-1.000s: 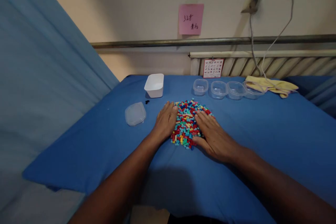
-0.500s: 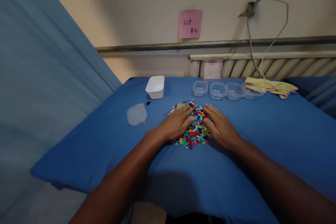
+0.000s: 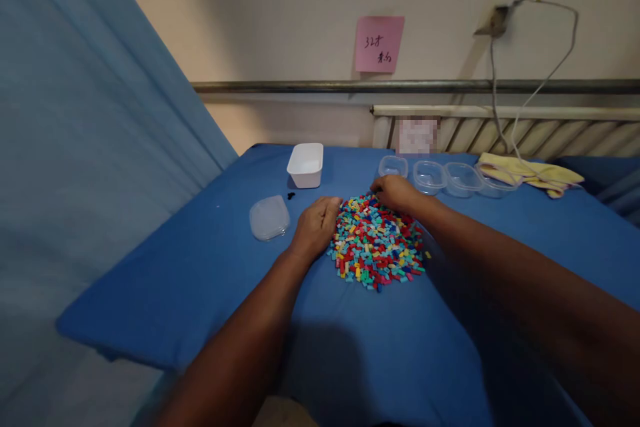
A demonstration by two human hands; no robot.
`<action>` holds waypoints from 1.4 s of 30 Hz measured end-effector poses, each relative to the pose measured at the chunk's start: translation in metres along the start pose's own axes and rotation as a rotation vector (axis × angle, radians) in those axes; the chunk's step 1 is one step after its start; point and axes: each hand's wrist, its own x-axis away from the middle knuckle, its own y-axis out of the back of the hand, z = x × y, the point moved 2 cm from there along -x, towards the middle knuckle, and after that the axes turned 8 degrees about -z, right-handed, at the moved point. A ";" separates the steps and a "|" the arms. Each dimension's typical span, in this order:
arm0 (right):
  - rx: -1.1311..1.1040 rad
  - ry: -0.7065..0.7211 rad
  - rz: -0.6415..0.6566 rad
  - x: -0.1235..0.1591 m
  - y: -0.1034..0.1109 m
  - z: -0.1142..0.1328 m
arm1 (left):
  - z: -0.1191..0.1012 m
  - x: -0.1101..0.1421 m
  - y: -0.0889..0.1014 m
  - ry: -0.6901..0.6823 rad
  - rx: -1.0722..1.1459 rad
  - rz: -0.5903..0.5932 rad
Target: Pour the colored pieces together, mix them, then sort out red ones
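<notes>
A flat pile of small coloured beads (image 3: 377, 243), red, blue, yellow and teal, lies on the blue cloth (image 3: 210, 280) in the middle. My left hand (image 3: 316, 227) rests at the pile's left edge with its fingers curled down against the cloth. My right hand (image 3: 393, 191) reaches over the pile to its far edge, fingers bent onto the beads there; whether they pinch a bead is hidden. A clear tub (image 3: 393, 165) stands just beyond the right hand.
A white rectangular tub (image 3: 305, 164) stands at the back left, a clear lid (image 3: 269, 217) lies left of my left hand. Three more clear tubs (image 3: 460, 177) line up at the back right beside a yellow cloth (image 3: 530, 173). A blue curtain (image 3: 75, 147) hangs on the left.
My right hand has left the pile's near right side and stretched to its far edge. My left hand slid back from on top of the beads to the left edge, and the pile lies wider.
</notes>
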 end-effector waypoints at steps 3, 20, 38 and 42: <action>-0.049 -0.017 -0.030 0.007 0.003 0.000 | -0.003 0.000 -0.005 -0.011 0.032 0.010; -0.993 0.069 -0.300 0.123 0.006 0.032 | -0.058 0.018 -0.033 0.167 0.537 0.100; -0.488 0.252 -0.513 0.148 0.024 0.048 | -0.072 0.019 -0.035 0.325 0.602 0.125; -0.501 0.179 -0.584 0.148 0.027 0.047 | -0.074 0.017 -0.032 0.494 0.732 0.095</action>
